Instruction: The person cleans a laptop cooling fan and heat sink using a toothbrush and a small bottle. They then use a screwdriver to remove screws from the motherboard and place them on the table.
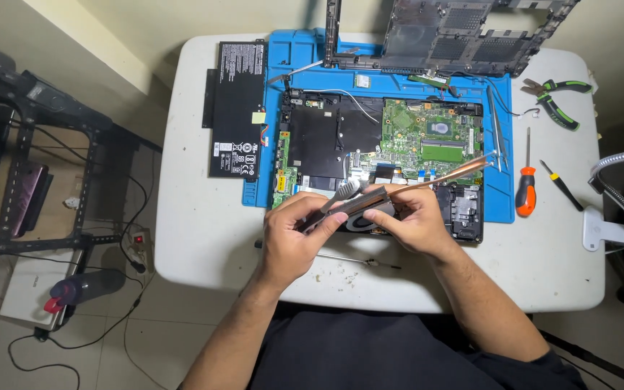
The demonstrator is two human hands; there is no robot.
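Right hand (414, 218) grips the fan-and-copper-pipe cooler (391, 198) up above the opened laptop (380, 148) on the bench (204, 231) — clear of the board — while left hand (294, 230) fingers pinch a toothbrush (337, 196) against it.

White table (204, 238) with rounded corners, standing on a tiled floor. Directly on it: 1 blue work mat (294, 54) across the middle; 1 flat black battery pack (236, 108) at the mat's left edge, partly overlapping it; pliers with green and black handles (559, 101) at the far right; 2 screwdrivers near them, 1 orange-handled (526, 186), 1 thin with a yellow band (562, 185); 1 long thin rod (341, 258) along the near edge.
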